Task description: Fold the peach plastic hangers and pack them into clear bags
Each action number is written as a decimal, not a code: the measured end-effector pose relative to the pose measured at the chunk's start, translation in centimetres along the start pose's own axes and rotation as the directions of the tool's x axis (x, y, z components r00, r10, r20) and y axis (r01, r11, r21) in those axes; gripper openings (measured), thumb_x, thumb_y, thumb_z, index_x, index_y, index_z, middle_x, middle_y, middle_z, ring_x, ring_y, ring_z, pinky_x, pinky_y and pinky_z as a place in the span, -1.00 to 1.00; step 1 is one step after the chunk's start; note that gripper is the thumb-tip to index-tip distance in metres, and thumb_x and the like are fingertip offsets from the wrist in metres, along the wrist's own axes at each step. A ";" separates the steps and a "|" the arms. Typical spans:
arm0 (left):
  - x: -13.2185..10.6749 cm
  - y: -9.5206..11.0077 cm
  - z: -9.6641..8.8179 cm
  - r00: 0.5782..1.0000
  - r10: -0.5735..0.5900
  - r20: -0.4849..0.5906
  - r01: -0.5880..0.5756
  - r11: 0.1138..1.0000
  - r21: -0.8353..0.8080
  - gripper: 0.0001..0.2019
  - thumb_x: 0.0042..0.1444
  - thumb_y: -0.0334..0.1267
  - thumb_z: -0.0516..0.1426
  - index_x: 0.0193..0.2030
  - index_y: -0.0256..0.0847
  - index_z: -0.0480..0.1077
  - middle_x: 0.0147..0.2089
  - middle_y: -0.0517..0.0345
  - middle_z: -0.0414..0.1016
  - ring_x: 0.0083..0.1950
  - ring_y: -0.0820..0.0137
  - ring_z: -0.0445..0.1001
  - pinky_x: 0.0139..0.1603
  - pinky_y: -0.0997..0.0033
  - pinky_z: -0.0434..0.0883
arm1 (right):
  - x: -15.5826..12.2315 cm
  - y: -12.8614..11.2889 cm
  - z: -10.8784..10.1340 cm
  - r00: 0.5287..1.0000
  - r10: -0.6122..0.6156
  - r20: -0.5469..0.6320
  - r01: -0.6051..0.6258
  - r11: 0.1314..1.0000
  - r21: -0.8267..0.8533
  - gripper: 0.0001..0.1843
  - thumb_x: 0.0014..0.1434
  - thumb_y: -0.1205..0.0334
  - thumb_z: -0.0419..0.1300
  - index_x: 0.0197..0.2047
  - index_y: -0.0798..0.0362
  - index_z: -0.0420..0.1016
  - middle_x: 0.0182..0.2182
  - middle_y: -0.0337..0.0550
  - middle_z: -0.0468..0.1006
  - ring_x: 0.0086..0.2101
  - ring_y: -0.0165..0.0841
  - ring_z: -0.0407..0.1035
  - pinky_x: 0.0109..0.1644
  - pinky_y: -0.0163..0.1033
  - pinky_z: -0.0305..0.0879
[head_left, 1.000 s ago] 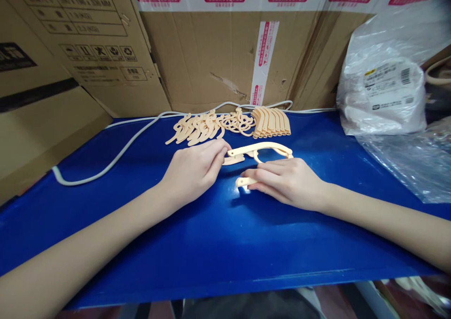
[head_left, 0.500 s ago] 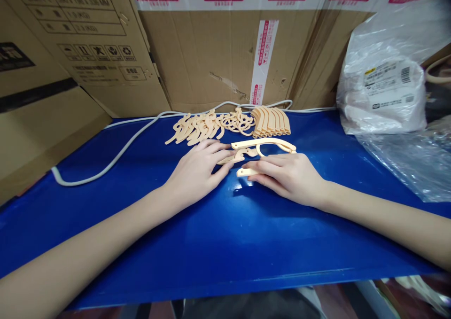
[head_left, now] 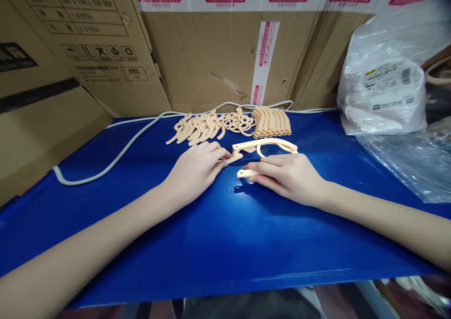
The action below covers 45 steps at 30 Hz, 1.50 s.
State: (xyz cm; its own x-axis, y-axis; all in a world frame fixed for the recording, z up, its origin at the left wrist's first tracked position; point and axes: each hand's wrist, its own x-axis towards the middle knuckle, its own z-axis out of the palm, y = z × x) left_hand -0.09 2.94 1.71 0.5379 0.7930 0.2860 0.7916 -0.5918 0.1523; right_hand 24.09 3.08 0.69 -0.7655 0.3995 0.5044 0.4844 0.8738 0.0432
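My right hand (head_left: 287,175) rests on the blue mat (head_left: 225,234), its fingers closed around a curved peach plastic frame piece (head_left: 269,145) whose lower end pokes out at my fingertips. My left hand (head_left: 195,168) pinches a small peach plastic part (head_left: 233,158) and presses it against the left end of that frame. Behind them lie a loose heap of flat peach parts (head_left: 197,127), a tangle of peach rings (head_left: 239,120) and a neat row of curved peach pieces (head_left: 272,121).
Cardboard boxes (head_left: 211,51) wall in the back and left. A white cable (head_left: 116,150) runs along the mat's rear and left. Plastic bags (head_left: 384,93) with white contents sit at the right; a clear bag (head_left: 419,164) spills onto the mat.
Both hands have shifted slightly away from me with the frame. My left fingers have curled from a flatter reach into a pinch on the small part at the frame's left end.
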 end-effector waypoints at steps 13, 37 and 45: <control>-0.1 0.0 0.1 0.999 -0.044 -0.015 0.044 0.999 -0.024 -0.76 0.34 -0.39 -0.02 -0.03 -0.24 0.46 -0.06 0.10 0.50 -0.03 0.26 0.49 -0.08 0.29 0.37 | 0.0 0.0 0.1 1.000 -0.017 0.010 0.017 0.999 0.042 -0.65 0.46 0.12 -0.01 -0.06 0.10 0.56 -0.34 -0.20 0.62 -0.33 -0.37 0.52 -0.30 -0.30 0.24; -0.4 1.0 -0.5 0.970 -0.180 -0.164 0.178 0.984 -0.026 -0.39 0.17 -0.52 -0.08 0.35 -0.08 0.05 0.21 0.09 0.41 -0.28 0.44 0.56 -0.36 0.46 0.38 | -0.2 0.0 0.1 0.997 0.080 0.018 -0.079 0.997 -0.011 -0.63 0.46 0.10 -0.01 -0.02 0.06 0.58 -0.26 -0.12 0.65 -0.33 -0.37 0.52 -0.32 -0.32 0.27; -0.5 0.7 0.0 0.962 -0.123 -0.242 0.103 0.990 -0.091 -0.33 0.28 -0.40 -0.11 0.46 0.04 -0.31 0.34 -0.07 0.23 -0.26 0.41 0.56 -0.36 0.51 0.44 | -0.1 0.0 0.1 0.997 0.076 0.026 -0.076 0.997 0.002 -0.64 0.45 0.10 0.00 -0.02 0.08 0.58 -0.33 -0.17 0.63 -0.35 -0.36 0.51 -0.33 -0.29 0.23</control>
State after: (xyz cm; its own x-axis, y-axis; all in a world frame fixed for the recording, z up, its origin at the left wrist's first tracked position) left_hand 0.17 2.13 1.62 0.3503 0.8009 0.4856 0.8132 -0.5173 0.2667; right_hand 24.09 3.05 0.58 -0.7372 0.4723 0.4832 0.5406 0.8413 0.0026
